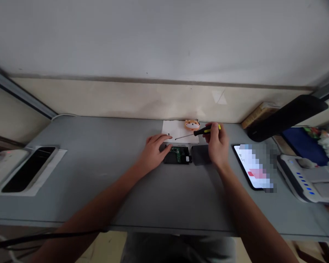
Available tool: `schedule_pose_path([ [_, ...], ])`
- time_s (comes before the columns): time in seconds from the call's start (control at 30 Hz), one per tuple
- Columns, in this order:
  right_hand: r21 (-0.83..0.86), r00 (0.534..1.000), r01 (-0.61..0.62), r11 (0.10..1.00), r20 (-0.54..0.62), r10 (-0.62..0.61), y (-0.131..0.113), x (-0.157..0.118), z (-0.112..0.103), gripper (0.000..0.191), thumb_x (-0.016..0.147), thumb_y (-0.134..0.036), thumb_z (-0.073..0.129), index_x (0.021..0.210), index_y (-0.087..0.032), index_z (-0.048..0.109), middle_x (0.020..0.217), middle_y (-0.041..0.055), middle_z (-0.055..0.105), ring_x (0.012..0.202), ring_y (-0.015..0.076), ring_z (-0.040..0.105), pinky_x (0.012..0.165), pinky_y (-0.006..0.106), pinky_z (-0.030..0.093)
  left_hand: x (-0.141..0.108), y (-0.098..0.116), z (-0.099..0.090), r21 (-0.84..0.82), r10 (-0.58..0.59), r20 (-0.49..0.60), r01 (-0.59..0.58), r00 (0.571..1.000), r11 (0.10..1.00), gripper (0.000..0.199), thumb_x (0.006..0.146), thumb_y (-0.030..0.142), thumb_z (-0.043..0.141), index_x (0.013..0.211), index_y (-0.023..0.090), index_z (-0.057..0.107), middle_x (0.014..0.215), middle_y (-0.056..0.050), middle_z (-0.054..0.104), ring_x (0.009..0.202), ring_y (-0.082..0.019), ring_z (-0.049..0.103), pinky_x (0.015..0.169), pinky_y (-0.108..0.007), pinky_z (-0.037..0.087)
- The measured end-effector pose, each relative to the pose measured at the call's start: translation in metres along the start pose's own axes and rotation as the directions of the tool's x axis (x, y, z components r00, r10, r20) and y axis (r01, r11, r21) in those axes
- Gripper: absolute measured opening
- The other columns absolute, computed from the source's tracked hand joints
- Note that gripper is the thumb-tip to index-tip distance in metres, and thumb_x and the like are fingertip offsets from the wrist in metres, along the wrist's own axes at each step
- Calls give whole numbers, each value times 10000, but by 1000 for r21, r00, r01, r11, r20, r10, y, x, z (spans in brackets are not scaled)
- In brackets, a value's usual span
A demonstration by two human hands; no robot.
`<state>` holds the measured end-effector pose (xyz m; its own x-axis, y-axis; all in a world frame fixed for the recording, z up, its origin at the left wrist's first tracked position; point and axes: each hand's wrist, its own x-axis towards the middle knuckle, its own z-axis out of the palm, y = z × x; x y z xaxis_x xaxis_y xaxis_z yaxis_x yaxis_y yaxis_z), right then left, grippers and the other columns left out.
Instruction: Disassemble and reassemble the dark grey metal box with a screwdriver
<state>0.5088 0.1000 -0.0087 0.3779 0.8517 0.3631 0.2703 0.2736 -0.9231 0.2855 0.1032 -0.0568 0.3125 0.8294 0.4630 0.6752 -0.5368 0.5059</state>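
Observation:
My right hand (218, 146) is closed around a black-and-yellow screwdriver (204, 130). Its thin shaft points left, with the tip low over a white paper (178, 126); a tiny dark speck at the tip is too small to make out. My left hand (154, 149) has its fingers stretched out and apart, the index finger over the paper's edge. Its thumb rests at the upper left corner of an opened black device with a green circuit board (178, 155). Right of the device, a dark grey cover (201, 155) lies below my right hand, partly hidden by it.
A dog-faced orange case (192, 125) sits on the paper. To the right are a lit phone (248, 160), a black cylinder (285, 118) and a white power strip (301, 179) with blue lights. A dark phone (30, 170) lies far left. The wall borders the grey table (98, 157).

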Motion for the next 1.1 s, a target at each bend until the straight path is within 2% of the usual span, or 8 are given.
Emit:
schedule_pose_path([
  [0.1, 69, 996, -79, 995, 41, 76, -2, -1, 2, 494, 926, -697, 487, 846, -229, 622, 703, -3, 607, 604, 125, 557, 559, 262, 443, 1, -2, 1, -39, -8, 7, 9, 1000, 999, 208, 1017, 313, 587, 1192, 247, 679, 1173, -55, 751, 1128, -229, 688, 1021, -415, 485],
  [0.37, 131, 972, -230, 964, 68, 223, 0, -1, 4, 540, 840, -758, 547, 807, -224, 624, 728, 0, 613, 622, 119, 560, 583, 259, 471, 2, 1, 0, -64, 107, -36, -109, 994, 992, 185, 1043, 307, 558, 1048, 245, 732, 1082, -40, 760, 1036, -193, 704, 979, -375, 491],
  [0.7, 118, 978, -209, 971, 23, 208, -6, -1, 3, 528, 866, -746, 524, 798, -230, 612, 705, -9, 600, 597, 115, 547, 570, 260, 454, -1, 3, 0, -1, 204, -127, -206, 971, 979, 179, 1046, 323, 559, 1038, 241, 718, 1047, -43, 754, 1000, -188, 710, 937, -357, 508],
  [0.9, 111, 973, -229, 967, 40, 226, -5, -1, 4, 555, 837, -775, 536, 795, -226, 610, 698, -8, 601, 590, 115, 544, 561, 262, 445, -1, 3, -1, -7, 186, -75, -187, 980, 982, 169, 1042, 325, 569, 1089, 243, 709, 1079, -47, 743, 1040, -196, 701, 951, -371, 510],
  [1.1, 116, 978, -209, 971, 36, 206, -3, -1, 4, 562, 849, -782, 517, 786, -229, 592, 682, -15, 578, 569, 113, 530, 551, 263, 425, 0, 2, 0, -62, 215, -95, -222, 972, 973, 187, 1050, 334, 551, 1061, 233, 708, 1072, -50, 731, 1015, -184, 699, 926, -349, 510],
])
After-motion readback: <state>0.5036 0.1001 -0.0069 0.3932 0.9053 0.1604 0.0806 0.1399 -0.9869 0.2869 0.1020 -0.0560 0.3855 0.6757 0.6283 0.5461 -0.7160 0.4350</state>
